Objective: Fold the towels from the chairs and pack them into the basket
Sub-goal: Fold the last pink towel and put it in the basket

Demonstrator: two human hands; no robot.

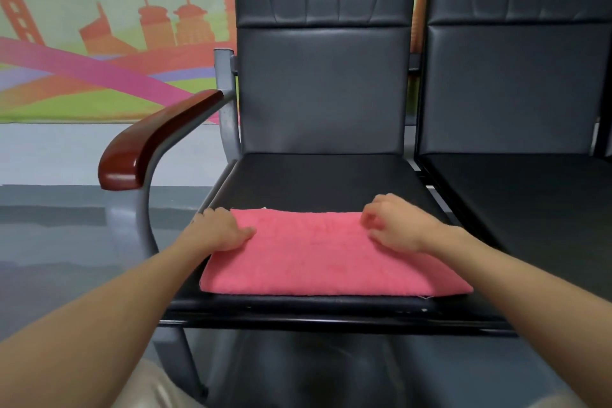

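The pink towel (pixel 331 258) lies as a flat, doubled rectangle on the front half of the chair seat (pixel 314 182), its near edge along the seat's front lip. The left hand (pixel 222 229) sits on its ten o'clock corner, thumb on top and fingers curled over the edge. The right hand (pixel 394 225) pinches the two o'clock corner with curled fingers. Holding both far corners probably keeps the layers aligned for the next fold. A wooden armrest (pixel 149 142) stands at nine o'clock, a second chair (pixel 530 195) at three. No basket shows.
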